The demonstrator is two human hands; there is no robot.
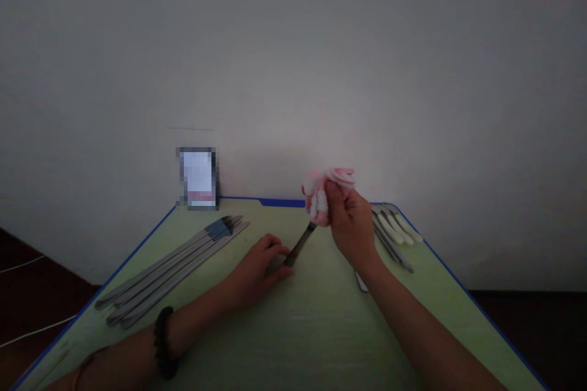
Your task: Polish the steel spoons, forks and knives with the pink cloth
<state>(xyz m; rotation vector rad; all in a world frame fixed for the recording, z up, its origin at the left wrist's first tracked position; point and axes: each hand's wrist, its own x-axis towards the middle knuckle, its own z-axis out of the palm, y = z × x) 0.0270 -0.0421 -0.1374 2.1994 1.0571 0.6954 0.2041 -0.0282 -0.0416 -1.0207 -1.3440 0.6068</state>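
Note:
My left hand (263, 263) rests on the green table (293, 330) and pinches the handle end of a metal knife (300, 244). The knife slants up to the right. My right hand (351, 223) is closed round a pink and white cloth (328, 189), which wraps the upper end of the knife. A dark bead bracelet (162, 342) sits on my left wrist.
Several long metal knives (174, 269) lie in a row on the table's left side. More cutlery with pale handles (394, 229) lies at the right, behind my right hand. A small blurred card (198, 178) stands against the white wall. The table has a blue rim (279, 201).

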